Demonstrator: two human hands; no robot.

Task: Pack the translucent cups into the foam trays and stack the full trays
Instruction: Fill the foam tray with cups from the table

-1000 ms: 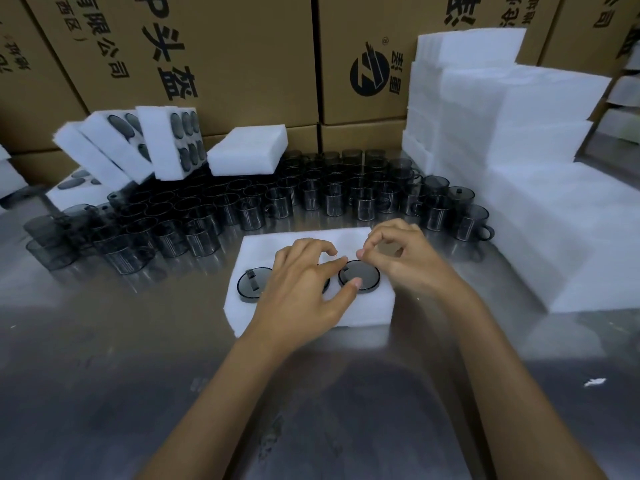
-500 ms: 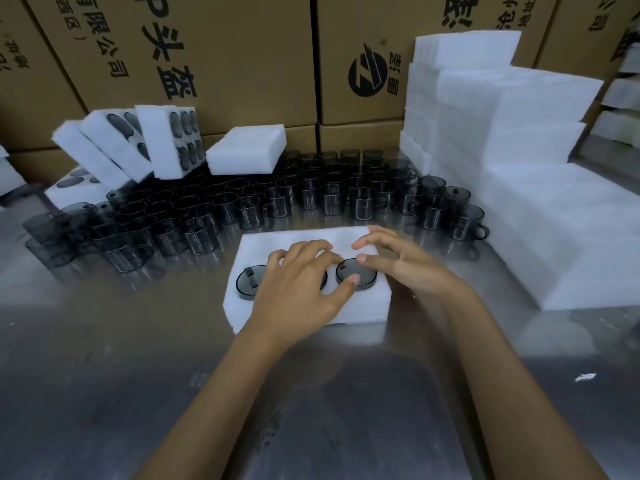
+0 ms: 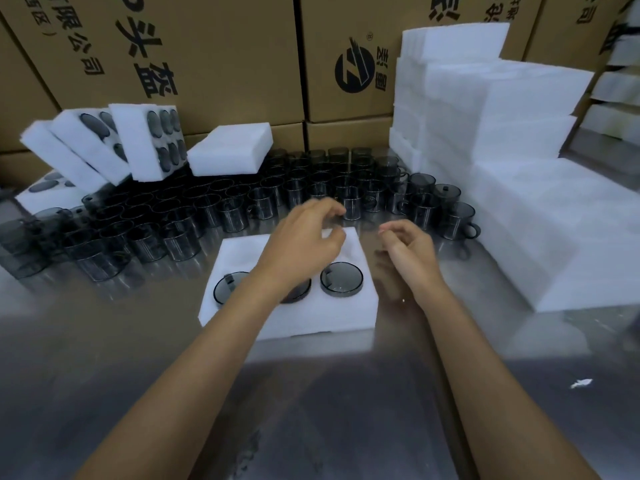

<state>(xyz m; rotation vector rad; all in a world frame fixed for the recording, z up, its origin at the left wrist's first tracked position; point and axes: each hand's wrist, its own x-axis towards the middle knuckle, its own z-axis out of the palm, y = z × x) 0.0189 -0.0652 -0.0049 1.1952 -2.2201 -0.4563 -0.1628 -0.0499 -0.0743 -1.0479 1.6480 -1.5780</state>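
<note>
Above the foam tray [image 3: 287, 317] | left hand [image 3: 304, 244] loosely curled, empty; right hand [image 3: 412, 251] likewise (beside tray) | loose translucent cups [image 3: 349, 206] stand upright just beyond the left fingertips, farther from the right | near-row seated cups [image 3: 341, 278] behind both hands

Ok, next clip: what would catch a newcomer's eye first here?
Probably the crowd of dark translucent cups standing across the back of the steel table, in front of cardboard boxes. Next, the foam tray at centre, with cups sunk in its near row, and the left hand and right hand raised over it, holding nothing. White foam trays tower on the right.
</note>
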